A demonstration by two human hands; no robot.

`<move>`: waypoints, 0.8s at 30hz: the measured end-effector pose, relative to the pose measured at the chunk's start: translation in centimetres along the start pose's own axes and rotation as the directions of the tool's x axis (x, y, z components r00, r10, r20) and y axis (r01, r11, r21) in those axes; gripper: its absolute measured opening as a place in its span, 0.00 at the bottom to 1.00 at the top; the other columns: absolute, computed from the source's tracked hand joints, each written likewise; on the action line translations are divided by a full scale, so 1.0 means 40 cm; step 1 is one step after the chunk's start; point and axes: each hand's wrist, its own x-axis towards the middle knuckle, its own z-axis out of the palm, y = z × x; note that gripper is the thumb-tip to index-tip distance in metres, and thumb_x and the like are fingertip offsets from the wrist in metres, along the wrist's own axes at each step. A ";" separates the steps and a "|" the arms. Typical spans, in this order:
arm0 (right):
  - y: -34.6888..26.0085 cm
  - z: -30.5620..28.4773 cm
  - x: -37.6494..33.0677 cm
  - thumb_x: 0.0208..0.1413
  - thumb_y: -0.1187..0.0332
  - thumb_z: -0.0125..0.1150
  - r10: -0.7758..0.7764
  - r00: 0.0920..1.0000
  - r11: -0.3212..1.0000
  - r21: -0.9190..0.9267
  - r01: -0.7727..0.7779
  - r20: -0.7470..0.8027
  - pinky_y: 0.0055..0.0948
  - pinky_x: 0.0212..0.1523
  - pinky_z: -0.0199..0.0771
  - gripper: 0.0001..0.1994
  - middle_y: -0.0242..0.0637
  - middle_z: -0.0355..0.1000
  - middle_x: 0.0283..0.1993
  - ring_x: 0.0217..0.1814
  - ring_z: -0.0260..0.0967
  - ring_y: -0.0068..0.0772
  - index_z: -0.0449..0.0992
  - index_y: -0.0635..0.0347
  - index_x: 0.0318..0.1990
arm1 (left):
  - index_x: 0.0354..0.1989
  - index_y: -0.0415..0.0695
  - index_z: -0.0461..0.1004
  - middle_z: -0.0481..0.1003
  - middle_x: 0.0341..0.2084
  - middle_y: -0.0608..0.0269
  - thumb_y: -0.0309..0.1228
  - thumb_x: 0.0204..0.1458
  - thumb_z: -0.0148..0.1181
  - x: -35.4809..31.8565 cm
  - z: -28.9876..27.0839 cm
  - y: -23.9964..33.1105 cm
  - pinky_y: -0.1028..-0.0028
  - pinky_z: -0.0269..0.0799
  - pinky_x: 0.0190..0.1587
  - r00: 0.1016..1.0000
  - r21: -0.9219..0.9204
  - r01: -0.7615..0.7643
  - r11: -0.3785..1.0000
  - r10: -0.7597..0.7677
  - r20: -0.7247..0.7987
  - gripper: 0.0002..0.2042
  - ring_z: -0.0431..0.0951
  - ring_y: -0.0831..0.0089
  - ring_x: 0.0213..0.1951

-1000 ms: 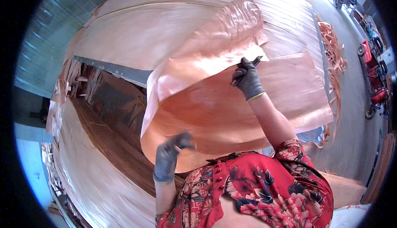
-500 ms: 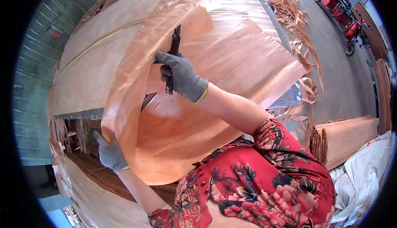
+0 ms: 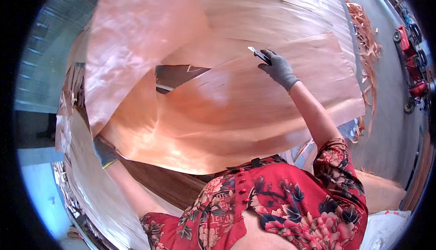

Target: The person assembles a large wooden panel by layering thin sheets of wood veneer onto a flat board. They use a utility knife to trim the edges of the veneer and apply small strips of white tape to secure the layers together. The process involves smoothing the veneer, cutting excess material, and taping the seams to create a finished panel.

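A large, thin, orange-tan wood veneer sheet [image 3: 195, 134] spreads in front of me, its left part raised and curling high. My left hand [image 3: 104, 154], in a grey glove, grips its near left edge; the fingers are partly hidden by the sheet. In my right hand [image 3: 279, 70], also gloved in grey, is a black utility knife [image 3: 262, 56], its pale blade pointing up and left. That hand is over the right part of the veneer. A ragged gap [image 3: 181, 76] opens in the middle of the sheet, with a dark surface showing through.
Pale veneer [image 3: 281, 9] covers the worktable beyond. Curled veneer strips [image 3: 365, 36] hang along its right edge. On the grey floor [image 3: 386, 127] at the right stands a red vehicle [image 3: 411, 64]. A white plastic sheet [image 3: 386, 227] and stacked veneer [image 3: 379, 191] lie at the lower right.
My right hand has moved right with the knife, away from the raised fold. The sheet's left part has swung higher and wider. My left hand is still at its edge; the view has shifted.
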 end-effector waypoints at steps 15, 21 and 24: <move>0.074 0.061 0.114 0.43 0.61 0.60 -0.208 0.977 0.959 -0.206 0.196 -0.038 0.41 0.30 0.69 0.12 0.46 0.65 0.51 0.37 0.70 0.48 0.70 0.52 0.35 | 0.57 0.45 0.59 0.62 0.55 0.58 0.46 0.55 0.38 -0.259 -0.288 -0.124 0.58 0.59 0.56 0.828 -0.154 -0.121 0.981 0.014 -0.561 0.25 0.62 0.60 0.55; 0.129 -0.019 0.026 0.46 0.63 0.60 -0.084 0.989 0.981 -0.184 0.060 -0.124 0.41 0.31 0.66 0.11 0.47 0.70 0.38 0.34 0.68 0.52 0.69 0.57 0.33 | 0.55 0.43 0.60 0.64 0.53 0.57 0.42 0.55 0.41 -0.290 -0.264 -0.199 0.59 0.59 0.56 0.809 -0.217 -0.248 0.944 0.078 -0.583 0.22 0.64 0.59 0.54; 0.145 -0.102 -0.009 0.47 0.62 0.59 -0.104 0.983 0.976 -0.203 0.071 -0.154 0.41 0.27 0.62 0.11 0.47 0.68 0.28 0.29 0.65 0.52 0.67 0.59 0.28 | 0.54 0.42 0.61 0.66 0.51 0.56 0.42 0.55 0.42 -0.274 -0.255 -0.234 0.59 0.60 0.56 0.793 -0.261 -0.296 0.919 0.083 -0.604 0.22 0.65 0.59 0.53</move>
